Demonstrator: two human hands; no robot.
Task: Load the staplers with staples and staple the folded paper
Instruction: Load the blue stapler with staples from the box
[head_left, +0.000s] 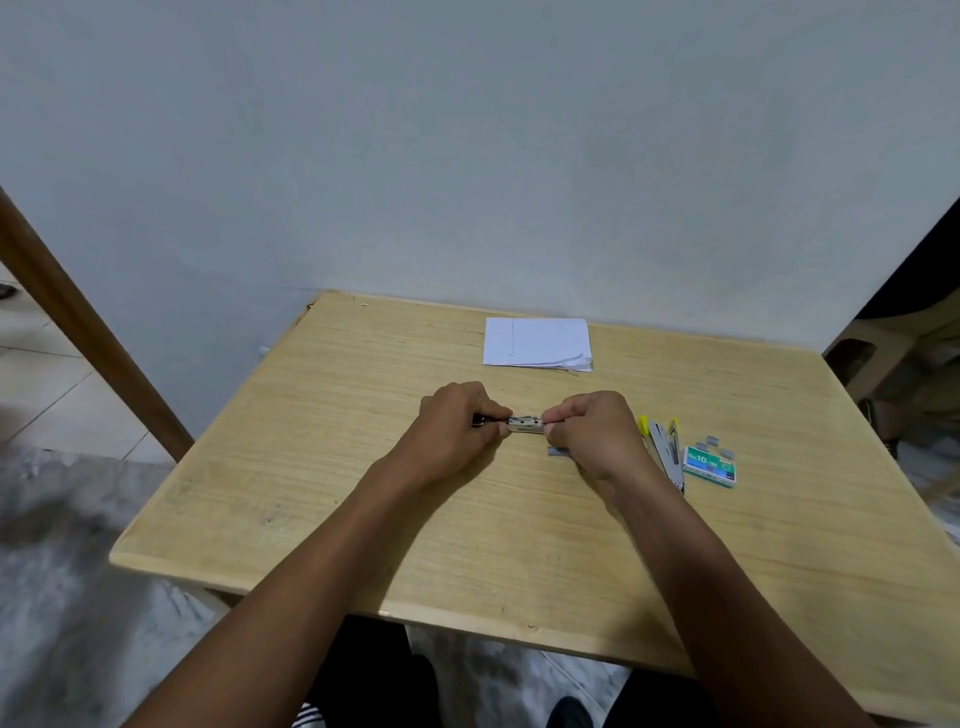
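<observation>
Both forearms reach over the wooden table (322, 499); the left hand (457, 423) and right hand (589, 428) pinch opposite ends of one small silver stapler (525, 423) at the table's middle. One yellow-tipped stapler (667, 447) lies opened flat beside one green staple box (710, 465). One folded paper (535, 343) rests behind.
</observation>
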